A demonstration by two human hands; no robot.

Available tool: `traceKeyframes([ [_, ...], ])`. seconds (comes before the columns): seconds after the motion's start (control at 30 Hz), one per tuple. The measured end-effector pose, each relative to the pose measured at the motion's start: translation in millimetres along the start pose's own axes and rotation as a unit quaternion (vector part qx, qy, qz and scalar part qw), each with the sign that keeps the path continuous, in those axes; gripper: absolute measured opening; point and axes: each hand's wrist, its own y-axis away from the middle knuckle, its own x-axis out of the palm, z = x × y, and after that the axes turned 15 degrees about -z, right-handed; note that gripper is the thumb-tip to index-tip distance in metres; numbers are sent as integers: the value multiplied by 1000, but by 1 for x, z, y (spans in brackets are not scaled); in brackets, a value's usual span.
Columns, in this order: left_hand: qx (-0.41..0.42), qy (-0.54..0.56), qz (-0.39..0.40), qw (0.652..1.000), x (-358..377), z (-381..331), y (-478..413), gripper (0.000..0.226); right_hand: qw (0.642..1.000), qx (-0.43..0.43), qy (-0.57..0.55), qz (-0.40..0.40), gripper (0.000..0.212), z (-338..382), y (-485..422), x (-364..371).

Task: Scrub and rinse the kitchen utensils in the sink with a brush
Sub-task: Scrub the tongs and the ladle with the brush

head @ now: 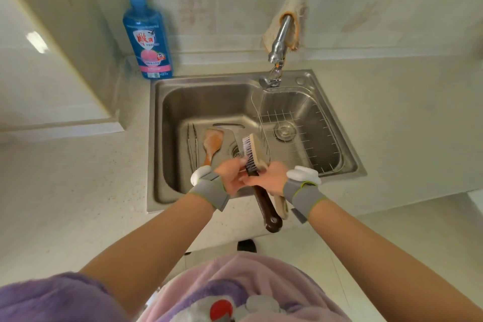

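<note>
Over the front of the steel sink point(337, 123) my left hand point(231, 175) grips a metal spatula by its neck. Its blade point(232, 137) points into the basin, and its dark brown handle point(266, 206) sticks out toward me past the sink's front edge. My right hand point(270, 178) grips a wooden-backed scrub brush point(252, 151); its bristles face left against the spatula's shaft. The brush's pale handle end point(281, 208) shows under my right wrist. On the basin floor lie a wooden spatula point(213, 144) and metal tongs point(192, 144).
A wire rack point(300, 136) fills the sink's right half, above a strainer. The faucet point(279, 39) stands behind the sink with a cloth point(288, 13) hung at the wall. A blue soap pump bottle point(146, 34) stands at the back left on the pale counter point(78, 178).
</note>
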Motion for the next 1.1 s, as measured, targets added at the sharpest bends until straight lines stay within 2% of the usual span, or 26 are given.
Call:
traceKeyframes([
  [0.1, -4, 23, 31, 999, -10, 4, 6, 24, 999, -17, -43, 15, 48, 4, 4, 5],
  [0.27, 6, 23, 33, 999, -32, 5, 4, 25, 994, -23, -98, 32, 33, 9, 3, 11],
  [0.33, -4, 38, 40, 998, -39, 1, 10, 23, 996, -32, -85, 14, 36, 13, -1, 12],
  [0.43, -2, 10, 48, 999, -54, -4, 14, 35, 997, -62, -41, -18, 48, 18, -11, 15],
  [0.53, 5, -38, 28, 999, -67, -8, 8, 51, 990, -138, 29, -26, 45, 27, -9, 22],
  [0.6, 15, -53, -1, 998, -69, -8, 8, 49, 975, -207, 72, -29, 42, 36, 0, 25],
  [0.67, 35, -79, -36, 996, -72, -10, 7, 46, 961, -252, 108, -29, 47, 45, -4, 25],
  [0.83, 128, -186, -84, 970, -76, -17, 13, 32, 952, -236, 170, -98, 52, 55, -38, 10],
  [0.93, 159, -228, -103, 955, -76, -19, 10, 21, 911, -351, 199, -83, 52, 49, -8, 24],
  [0.97, 165, -230, -108, 953, -77, -18, 9, 21, 908, -360, 201, -71, 52, 48, -4, 26],
  [1.1, 165, -235, -106, 952, -76, -20, 8, 28, 941, -247, 208, -103, 51, 64, -44, 1],
])
